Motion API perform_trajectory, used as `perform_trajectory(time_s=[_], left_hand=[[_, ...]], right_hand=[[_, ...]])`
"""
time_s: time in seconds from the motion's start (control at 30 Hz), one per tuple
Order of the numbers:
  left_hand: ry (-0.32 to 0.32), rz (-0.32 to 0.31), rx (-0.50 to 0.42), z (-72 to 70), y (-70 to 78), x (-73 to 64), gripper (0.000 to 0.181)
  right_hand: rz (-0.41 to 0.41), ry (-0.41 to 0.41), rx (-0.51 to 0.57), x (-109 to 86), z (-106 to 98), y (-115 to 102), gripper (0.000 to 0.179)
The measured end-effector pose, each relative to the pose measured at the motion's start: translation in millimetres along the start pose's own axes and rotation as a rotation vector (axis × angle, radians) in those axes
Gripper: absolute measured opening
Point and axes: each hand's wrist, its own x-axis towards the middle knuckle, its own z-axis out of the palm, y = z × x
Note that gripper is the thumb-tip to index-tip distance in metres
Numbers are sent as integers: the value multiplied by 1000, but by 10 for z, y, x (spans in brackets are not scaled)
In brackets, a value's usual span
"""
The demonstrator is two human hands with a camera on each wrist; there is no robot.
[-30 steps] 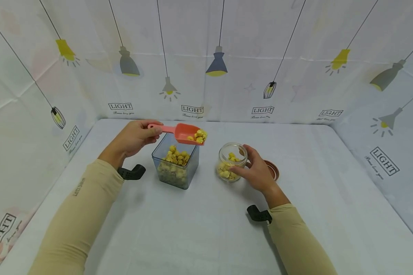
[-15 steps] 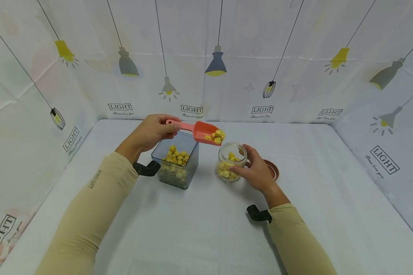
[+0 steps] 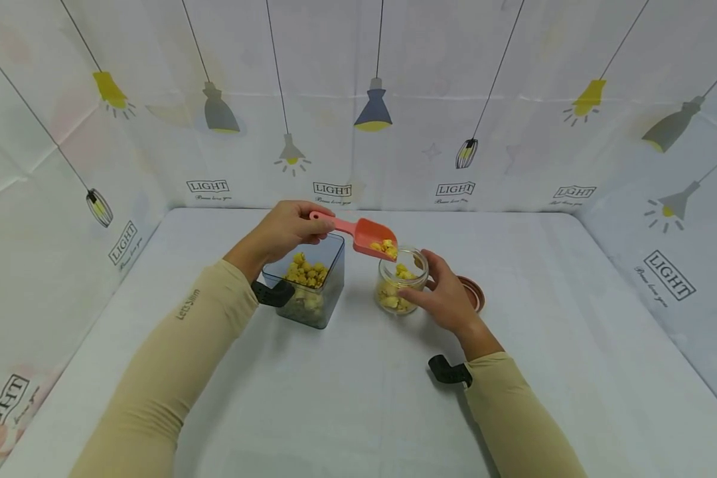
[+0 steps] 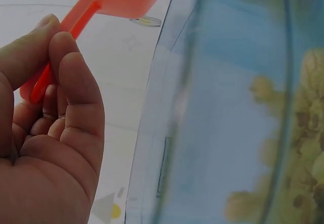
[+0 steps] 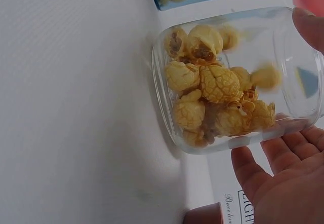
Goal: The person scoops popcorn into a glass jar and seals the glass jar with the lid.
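My left hand (image 3: pixel 289 229) pinches the handle of a pink scoop (image 3: pixel 367 232) between thumb and fingers. Several pieces of yellow popcorn (image 3: pixel 385 248) lie at the scoop's lip, which tilts down over the left rim of a glass jar (image 3: pixel 388 292). Around the jar's right side curl the thumb and fingers of my right hand (image 3: pixel 448 299). The right wrist view shows popcorn (image 5: pixel 218 84) filling the jar's lower part. Below my left hand stands a clear bluish square container (image 3: pixel 333 292), partly full of popcorn (image 3: pixel 306 271).
A brown-red lid (image 3: pixel 472 295) lies on the white table just right of the jar, partly hidden by my right hand. A white curtain (image 3: pixel 418 133) printed with lamps rises behind the table's back edge.
My left hand has carried the scoop of popcorn rightward from above the square container to the jar's rim, and the scoop now tips downward. My right hand and the jar stay in place.
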Motion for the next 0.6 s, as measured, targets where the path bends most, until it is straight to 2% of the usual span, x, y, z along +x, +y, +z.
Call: perform_trajectory(time_s=[0.3, 0.6], left_hand=[[-23, 48, 150, 83, 33, 29, 34], [-18, 93, 335, 189, 168, 17, 32]], right_hand=[[-6, -4, 10, -3, 0, 7, 96], [-17, -4, 6, 0, -3, 9, 95]])
